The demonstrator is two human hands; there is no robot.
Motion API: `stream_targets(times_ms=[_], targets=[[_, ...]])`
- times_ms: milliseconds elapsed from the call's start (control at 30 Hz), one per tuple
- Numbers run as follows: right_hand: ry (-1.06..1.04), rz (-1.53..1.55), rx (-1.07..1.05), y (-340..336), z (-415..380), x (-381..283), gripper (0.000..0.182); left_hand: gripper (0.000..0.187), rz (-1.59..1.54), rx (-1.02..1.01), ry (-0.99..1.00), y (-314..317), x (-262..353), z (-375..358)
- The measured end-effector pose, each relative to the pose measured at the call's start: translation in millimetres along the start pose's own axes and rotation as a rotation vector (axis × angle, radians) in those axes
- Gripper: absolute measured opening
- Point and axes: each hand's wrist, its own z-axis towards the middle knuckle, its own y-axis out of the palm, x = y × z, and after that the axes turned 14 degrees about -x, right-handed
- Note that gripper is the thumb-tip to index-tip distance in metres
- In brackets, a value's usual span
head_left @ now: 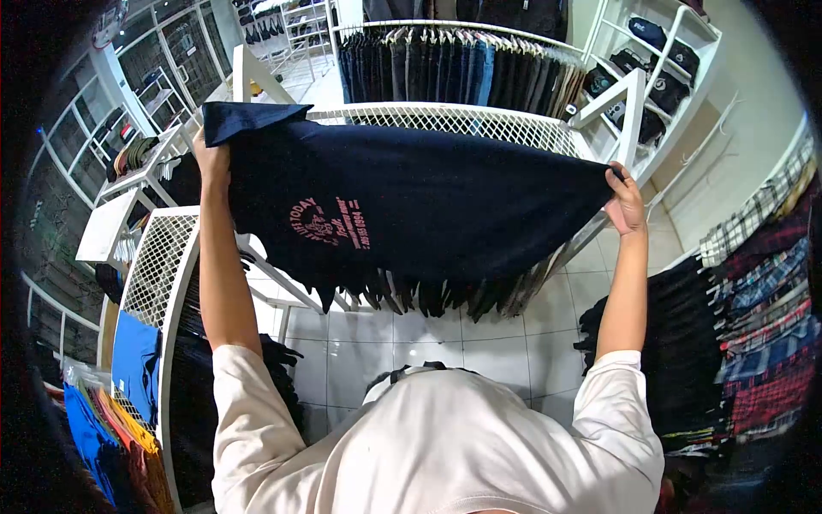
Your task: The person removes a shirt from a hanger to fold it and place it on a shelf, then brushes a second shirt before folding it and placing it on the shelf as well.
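Observation:
A dark navy T-shirt (445,197) with a pink-red print near its left side is stretched sideways between my two hands. My left hand (211,152) grips its left end, where a flap of cloth folds over the top; the fingers are mostly behind the fabric. At the other end, my right hand (627,201) pinches a corner of the shirt between thumb and fingers. The cloth hangs in front of a white mesh-topped rack (548,133) and hides much of it.
Trousers (437,73) hang on a curved rail at the back. Caps (668,90) fill shelves at the upper right. Plaid shirts (766,325) hang at the right. A second mesh rack (158,257) stands at my left, with a blue folded garment (137,355) on it.

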Motion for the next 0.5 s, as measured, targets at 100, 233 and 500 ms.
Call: stream_targets(times_ms=[100,233,500], targets=[[-0.076,-0.032,0.037,-8.5,13.0,8.1,0.022,0.025,0.121,0.012,0.053,2.7,-5.4,-9.2],[-0.103,-0.183,0.162,-12.9,32.9,14.2,0.02,0.02,0.148,0.157,0.174,23.4,-0.2,-12.6],[-0.316,-0.338,0.329,9.6,87.1,14.1,0.016,0.039,0.427,0.315,0.241,39.7,7.6,29.8]])
